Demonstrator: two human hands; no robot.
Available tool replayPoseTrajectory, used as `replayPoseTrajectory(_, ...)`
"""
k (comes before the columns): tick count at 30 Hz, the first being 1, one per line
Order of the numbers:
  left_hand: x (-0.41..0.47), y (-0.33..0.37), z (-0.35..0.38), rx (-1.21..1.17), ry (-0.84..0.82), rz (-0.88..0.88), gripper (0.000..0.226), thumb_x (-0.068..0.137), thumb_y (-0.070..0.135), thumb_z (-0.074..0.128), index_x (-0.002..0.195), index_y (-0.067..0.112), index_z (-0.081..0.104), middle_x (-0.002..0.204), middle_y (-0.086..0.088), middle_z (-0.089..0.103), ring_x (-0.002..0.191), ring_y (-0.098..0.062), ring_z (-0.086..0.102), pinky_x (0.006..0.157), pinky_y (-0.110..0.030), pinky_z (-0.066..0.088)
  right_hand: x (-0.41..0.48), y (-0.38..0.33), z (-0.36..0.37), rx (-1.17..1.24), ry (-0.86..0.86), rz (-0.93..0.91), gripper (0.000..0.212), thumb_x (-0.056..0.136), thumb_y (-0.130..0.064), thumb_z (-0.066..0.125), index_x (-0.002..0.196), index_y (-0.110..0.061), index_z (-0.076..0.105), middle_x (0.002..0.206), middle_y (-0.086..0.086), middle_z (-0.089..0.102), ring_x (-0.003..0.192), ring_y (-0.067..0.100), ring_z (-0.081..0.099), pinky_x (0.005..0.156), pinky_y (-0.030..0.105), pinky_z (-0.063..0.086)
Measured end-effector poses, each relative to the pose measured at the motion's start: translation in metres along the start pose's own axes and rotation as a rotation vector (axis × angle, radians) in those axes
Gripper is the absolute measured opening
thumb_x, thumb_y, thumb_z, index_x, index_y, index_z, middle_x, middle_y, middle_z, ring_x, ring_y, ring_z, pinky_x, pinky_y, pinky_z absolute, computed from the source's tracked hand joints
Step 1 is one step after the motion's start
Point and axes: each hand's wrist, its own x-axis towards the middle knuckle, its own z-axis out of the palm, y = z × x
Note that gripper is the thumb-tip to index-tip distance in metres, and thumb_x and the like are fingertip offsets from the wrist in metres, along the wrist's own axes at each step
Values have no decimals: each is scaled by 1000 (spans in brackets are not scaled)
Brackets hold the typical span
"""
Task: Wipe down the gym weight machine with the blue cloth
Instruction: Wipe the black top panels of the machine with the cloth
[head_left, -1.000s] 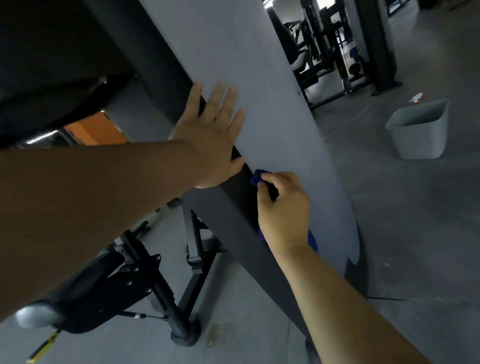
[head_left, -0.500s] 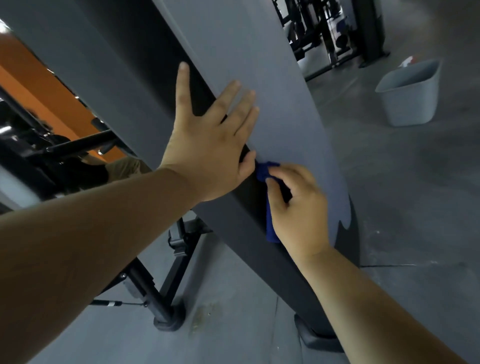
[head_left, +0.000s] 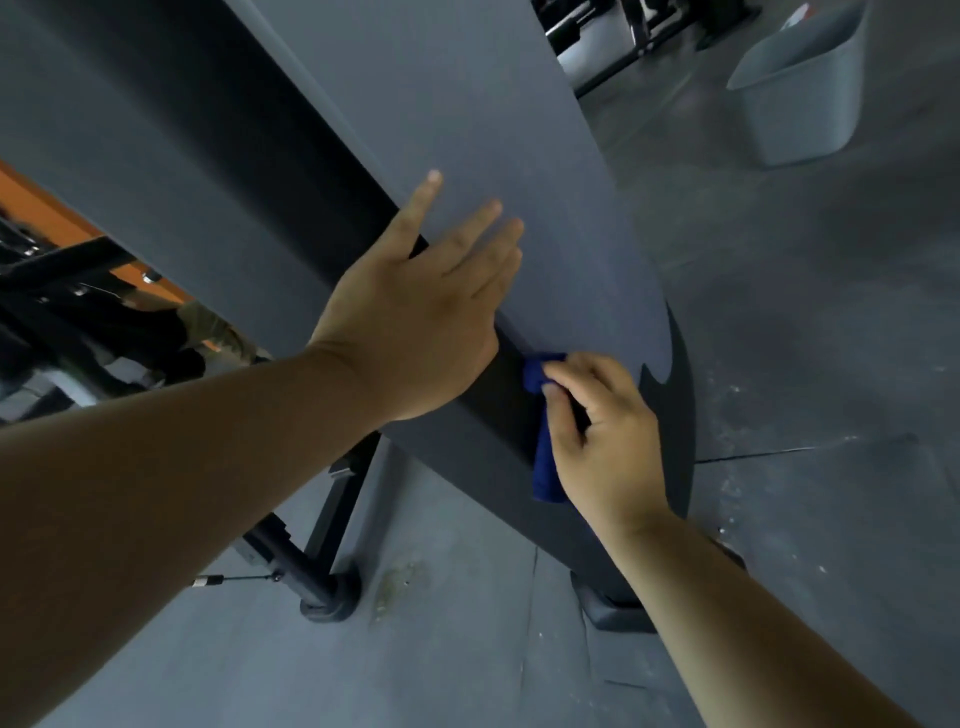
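Both hands, blue cloth on machine edge

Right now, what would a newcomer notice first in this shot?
The left grip, an open bare hand, rests flat on the slanted grey panel of the weight machine at centre. Just below and right of it, the right grip pinches the blue cloth against the panel's dark edge. A pale grey bin stands on the floor at top right.

Blue cloth mostly buried under the right hand. Grey bin at one o'clock is clipped by the top edge. Dark gear at nine o'clock is too blurred to name.
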Motion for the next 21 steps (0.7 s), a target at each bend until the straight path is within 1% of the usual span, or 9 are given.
replayPoseTrajectory(2, 0, 3, 2, -33, 31, -6, 61, 100, 33, 12, 146, 9, 43, 154, -9, 39, 143, -24, 35, 117, -54, 9, -30, 33, -8, -52, 0, 48, 19, 93, -9, 56, 100, -1, 72, 102, 9, 64, 90, 15, 60, 86, 6, 41)
replayPoseTrajectory(4, 0, 11, 0, -41, 20, 17, 62, 99, 35, 13, 148, 8, 40, 155, -10, 37, 144, -24, 33, 116, -53, 8, -46, 49, -17, -96, -44, 92, 25, 93, -16, 51, 100, -4, 72, 102, 8, 64, 86, 18, 62, 82, 8, 44)
replayPoseTrajectory(7, -1, 28, 0, -44, -15, 35, 67, 98, 41, 12, 150, 7, 34, 157, -11, 33, 146, -25, 30, 116, -53, 8, -41, 41, -16, -97, -27, 74, 24, 94, -15, 53, 101, -4, 73, 100, 7, 64, 81, 13, 61, 78, 0, 39)
replayPoseTrajectory(10, 2, 51, 4, -30, -41, 81, 71, 98, 47, 6, 154, 7, 25, 160, -14, 25, 148, -27, 23, 115, -54, 4, -33, 38, -9, -50, 29, 35, 23, 93, -12, 55, 102, -1, 74, 99, 8, 66, 84, 9, 58, 82, -1, 36)
replayPoseTrajectory(13, 5, 76, 6, -40, -83, 149, 73, 98, 50, 3, 155, 7, 17, 162, -16, 18, 150, -28, 16, 114, -56, 0, -56, 69, -12, -92, -16, 35, 25, 94, -15, 54, 101, -1, 73, 102, 10, 66, 88, 15, 61, 84, 8, 44)
replayPoseTrajectory(15, 7, 88, 6, -80, -114, 164, 74, 97, 51, 2, 156, 6, 11, 163, -18, 11, 151, -29, 10, 115, -57, -3, -72, 90, -19, -120, -63, 64, 28, 94, -19, 51, 101, -3, 73, 103, 10, 66, 86, 19, 63, 78, 17, 50)
replayPoseTrajectory(17, 9, 96, 7, -120, -121, 167, 75, 96, 51, 0, 155, 5, 6, 163, -20, 6, 151, -30, 6, 117, -58, 0, -78, 99, -25, -146, -89, 84, 29, 94, -21, 51, 101, -5, 74, 102, 8, 66, 83, 21, 65, 71, 24, 52)
replayPoseTrajectory(18, 10, 100, 8, -130, -110, 167, 75, 96, 51, 1, 155, 5, 5, 163, -20, 6, 151, -31, 6, 117, -59, 1, -77, 99, -26, -148, -91, 82, 29, 93, -22, 51, 100, -6, 74, 101, 8, 66, 82, 20, 65, 70, 24, 51)
replayPoseTrajectory(21, 11, 116, 10, -156, -143, 204, 76, 98, 53, 4, 154, 2, 0, 163, -20, 2, 151, -32, 2, 117, -59, -3, -71, 91, -24, -140, -61, 36, 27, 93, -20, 53, 100, -5, 74, 99, 6, 67, 84, 12, 61, 76, 12, 46)
